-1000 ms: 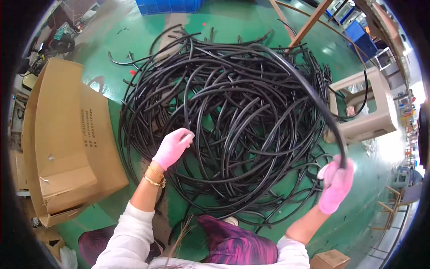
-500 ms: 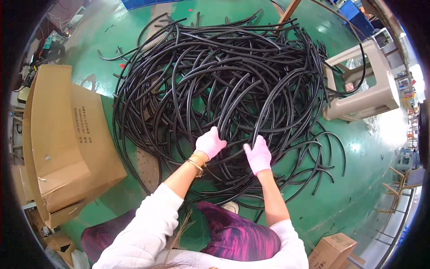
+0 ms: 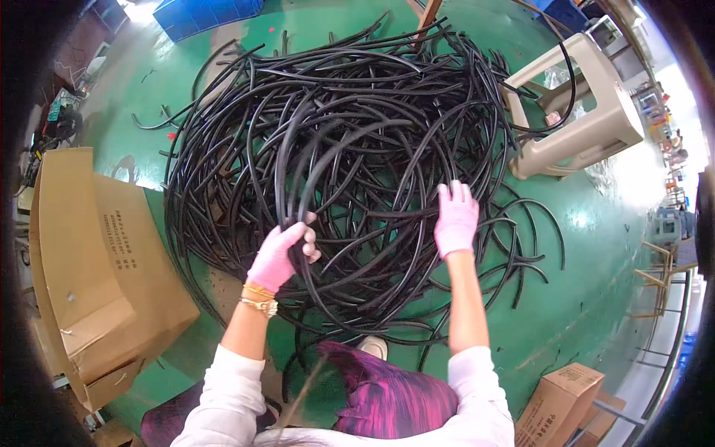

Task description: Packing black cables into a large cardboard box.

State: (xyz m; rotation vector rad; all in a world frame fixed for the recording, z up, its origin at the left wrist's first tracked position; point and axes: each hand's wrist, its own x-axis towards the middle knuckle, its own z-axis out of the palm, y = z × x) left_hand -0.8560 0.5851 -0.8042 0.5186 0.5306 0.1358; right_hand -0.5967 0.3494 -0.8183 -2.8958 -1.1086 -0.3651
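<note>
A big tangled heap of black rubber hoses (image 3: 350,71) lies on the green floor in front of me. My left hand (image 3: 277,257), in a pink glove with bare fingertips, is closed round a few black hoses (image 3: 281,167) at the heap's near left. Those lengths arch up and away from the hand, partly blurred, and their lower parts hang below it. Over the heap's right side, my right hand (image 3: 456,222), also pink-gloved, has its fingers stretched forward onto the hoses. Nothing shows gripped in it, though its palm is hidden.
An open cardboard box (image 3: 112,246) stands at the left. A beige plastic stool (image 3: 588,134) lies on its side at the right, one hose looped across it. A blue crate (image 3: 208,15) is at the far left. Another carton (image 3: 562,406) sits near right, beside my knees.
My left hand has moved left and nearer with the hoses. My right hand has let go of its hose and reached farther right, its fingers now extended. The view has shifted slightly.
</note>
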